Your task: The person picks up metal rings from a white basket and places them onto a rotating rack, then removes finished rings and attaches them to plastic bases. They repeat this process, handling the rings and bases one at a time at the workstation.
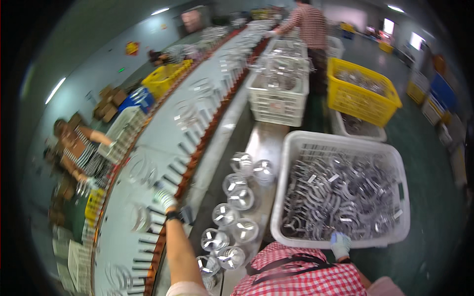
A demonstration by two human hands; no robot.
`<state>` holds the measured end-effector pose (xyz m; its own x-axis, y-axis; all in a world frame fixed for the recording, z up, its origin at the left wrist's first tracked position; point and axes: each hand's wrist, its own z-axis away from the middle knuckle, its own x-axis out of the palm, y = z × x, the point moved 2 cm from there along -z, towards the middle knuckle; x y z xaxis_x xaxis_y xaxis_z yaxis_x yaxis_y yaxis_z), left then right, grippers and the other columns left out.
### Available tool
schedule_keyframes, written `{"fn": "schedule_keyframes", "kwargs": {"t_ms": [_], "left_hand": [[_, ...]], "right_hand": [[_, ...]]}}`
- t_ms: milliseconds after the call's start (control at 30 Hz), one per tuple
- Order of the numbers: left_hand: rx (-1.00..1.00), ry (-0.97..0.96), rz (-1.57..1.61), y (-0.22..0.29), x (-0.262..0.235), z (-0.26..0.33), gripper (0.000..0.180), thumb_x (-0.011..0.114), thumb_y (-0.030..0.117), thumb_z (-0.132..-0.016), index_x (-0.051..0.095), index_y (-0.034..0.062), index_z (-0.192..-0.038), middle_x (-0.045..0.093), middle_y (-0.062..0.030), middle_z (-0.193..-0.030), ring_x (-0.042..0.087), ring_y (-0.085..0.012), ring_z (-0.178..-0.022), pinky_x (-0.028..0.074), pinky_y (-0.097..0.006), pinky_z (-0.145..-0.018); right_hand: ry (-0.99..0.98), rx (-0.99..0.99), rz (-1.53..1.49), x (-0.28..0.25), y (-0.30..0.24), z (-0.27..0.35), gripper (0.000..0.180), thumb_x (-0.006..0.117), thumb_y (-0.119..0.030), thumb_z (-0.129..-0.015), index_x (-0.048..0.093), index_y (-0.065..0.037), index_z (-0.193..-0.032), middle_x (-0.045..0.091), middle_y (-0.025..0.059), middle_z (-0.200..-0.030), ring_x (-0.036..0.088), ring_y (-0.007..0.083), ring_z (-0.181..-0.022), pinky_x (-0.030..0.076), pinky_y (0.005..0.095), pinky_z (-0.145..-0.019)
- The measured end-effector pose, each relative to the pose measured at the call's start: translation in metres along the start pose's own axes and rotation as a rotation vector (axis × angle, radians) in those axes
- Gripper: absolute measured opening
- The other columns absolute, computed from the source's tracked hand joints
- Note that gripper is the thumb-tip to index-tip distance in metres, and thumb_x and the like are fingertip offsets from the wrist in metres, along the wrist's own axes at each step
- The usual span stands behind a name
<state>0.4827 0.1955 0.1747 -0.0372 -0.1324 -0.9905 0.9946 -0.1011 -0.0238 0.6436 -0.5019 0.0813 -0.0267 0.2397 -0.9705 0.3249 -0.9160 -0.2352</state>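
Note:
My left hand (165, 198), in a pale glove with dark fingertips, reaches over the near edge of a long conveyor (116, 209). Its fingers look stretched out, though slightly blurred, and I make out nothing in them. Just beyond the fingertips lie shiny clear rings (142, 170) on the belt. My right hand (339, 245), gloved too, is at the near rim of a large white basket (340, 139). Curved, shiny pieces (331, 195) fill this basket in a heap. Whether the right fingers grip the rim or a piece is hidden.
Between conveyor and basket, several round shiny pieces (225, 214) stand on a metal bench (264, 140). White crates (276, 98) and a yellow crate (363, 98) are stacked beyond. A person in stripes (86, 150) works across the belt; another person (308, 27) stands farther along this side.

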Motion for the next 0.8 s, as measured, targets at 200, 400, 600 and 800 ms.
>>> {"fn": "schedule_keyframes", "kwargs": {"t_ms": [200, 400, 600, 800], "left_hand": [[0.154, 0.795, 0.808, -0.251, 0.033, -0.082, 0.041, 0.037, -0.004, -0.083, 0.038, -0.0088, -0.124, 0.054, -0.0130, -0.118, 0.056, -0.0229, -0.101, 0.035, -0.029, -0.098], [0.120, 0.591, 0.695, -0.128, 0.007, -0.019, 0.037, 0.049, 0.009, -0.087, 0.043, -0.0029, -0.121, 0.057, -0.0127, -0.111, 0.057, -0.0192, -0.092, 0.045, -0.031, -0.081], [0.095, 0.334, 0.886, -0.091, 0.026, 0.004, 0.037, 0.049, 0.008, -0.086, 0.044, -0.0014, -0.121, 0.056, -0.0124, -0.110, 0.056, -0.0193, -0.091, 0.046, -0.031, -0.079], [0.013, 0.101, 1.097, -0.065, 0.049, 0.048, 0.037, 0.049, 0.007, -0.085, 0.045, 0.0001, -0.120, 0.056, -0.0120, -0.109, 0.056, -0.0194, -0.089, 0.047, -0.030, -0.077]], "right_hand": [[-0.184, -0.200, -0.133, 0.008, -0.045, -0.043, 0.027, 0.047, -0.031, -0.081, 0.061, -0.009, -0.074, 0.061, 0.0118, -0.073, 0.057, 0.0319, -0.072, 0.043, 0.0451, -0.066], [-0.342, -0.069, -0.074, -0.017, -0.013, -0.044, 0.031, 0.045, -0.031, -0.083, 0.062, -0.005, -0.079, 0.062, 0.0160, -0.080, 0.059, 0.0325, -0.076, 0.046, 0.0426, -0.072], [-0.356, -0.145, -0.137, -0.030, -0.013, -0.053, 0.030, 0.046, -0.028, -0.083, 0.062, -0.003, -0.080, 0.062, 0.0163, -0.082, 0.059, 0.0334, -0.077, 0.046, 0.0427, -0.072], [-0.593, 0.045, -0.268, -0.009, 0.011, -0.068, 0.037, 0.045, -0.035, -0.085, 0.060, -0.003, -0.097, 0.060, 0.0188, -0.098, 0.057, 0.0355, -0.090, 0.045, 0.0426, -0.079]]}}
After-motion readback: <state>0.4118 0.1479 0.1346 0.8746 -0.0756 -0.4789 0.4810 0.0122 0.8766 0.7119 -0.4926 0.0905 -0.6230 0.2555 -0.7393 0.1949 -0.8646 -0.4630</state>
